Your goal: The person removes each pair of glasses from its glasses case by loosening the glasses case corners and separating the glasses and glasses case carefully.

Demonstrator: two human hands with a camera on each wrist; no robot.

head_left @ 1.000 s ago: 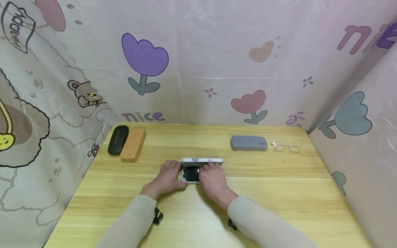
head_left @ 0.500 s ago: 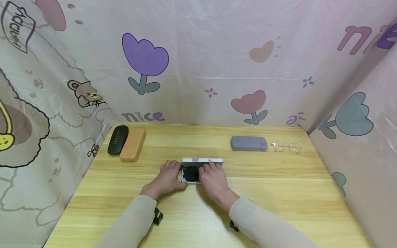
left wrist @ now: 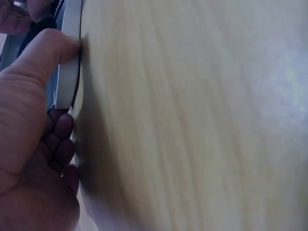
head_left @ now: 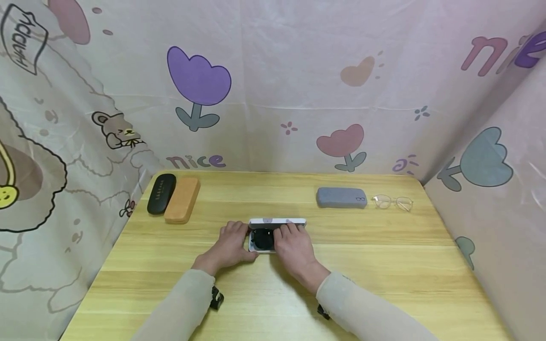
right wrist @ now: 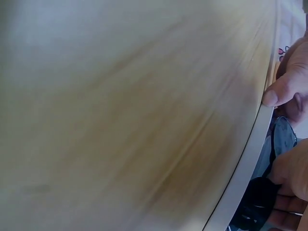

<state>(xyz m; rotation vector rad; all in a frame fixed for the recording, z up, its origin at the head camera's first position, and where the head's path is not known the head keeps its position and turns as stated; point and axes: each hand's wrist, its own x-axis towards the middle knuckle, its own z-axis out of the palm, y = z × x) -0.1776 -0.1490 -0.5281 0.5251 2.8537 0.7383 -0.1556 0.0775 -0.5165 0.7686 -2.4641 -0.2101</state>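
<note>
An open white glasses case (head_left: 251, 249) lies in the middle of the table, its lid (head_left: 277, 220) raised at the back with a pink pattern along the edge. Inside are dark sunglasses (head_left: 263, 239), one lens showing in the head view. My left hand (head_left: 230, 244) holds the case's left end, thumb on the front wall (left wrist: 71, 72) and fingers round the side. With curled fingers, my right hand (head_left: 294, 246) reaches into the right half and grips the sunglasses; it covers their other half. The right wrist view shows those fingers against the dark frame (right wrist: 257, 204).
On the table's (head_left: 384, 274) back left lie a black glasses case (head_left: 161, 193) and a tan case (head_left: 182, 200), side by side. Toward the back right are a grey-blue case (head_left: 341, 197) and thin-framed glasses (head_left: 393, 202). A printed curtain (head_left: 264, 94) surrounds the table.
The visible lens of the sunglasses has shifted slightly inside the case, its outline and reflections different. Both hands stay almost in place.
</note>
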